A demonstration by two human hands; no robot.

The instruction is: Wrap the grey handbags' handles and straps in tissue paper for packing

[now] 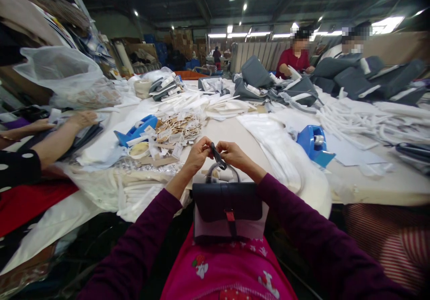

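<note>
On my lap, against the table edge, a small handbag point(228, 201) stands upright, with a dark flap, a pale lower body and a red-and-dark closure tab. Just above it, my left hand point(200, 153) and my right hand point(234, 154) pinch a dark strap point(219, 157) between their fingertips. One end of this strap hangs down near the bag's grey top handle point(212, 172); whether it is joined to the bag I cannot tell.
Left of my hands lie a pile of stringed tags point(179, 127) and a blue tape dispenser point(137, 129). Another blue dispenser point(312, 143) stands right, beyond white foam sheets point(278, 147). A co-worker's arms point(63, 132) reach in from the left. Grey bags point(356, 80) are heaped behind.
</note>
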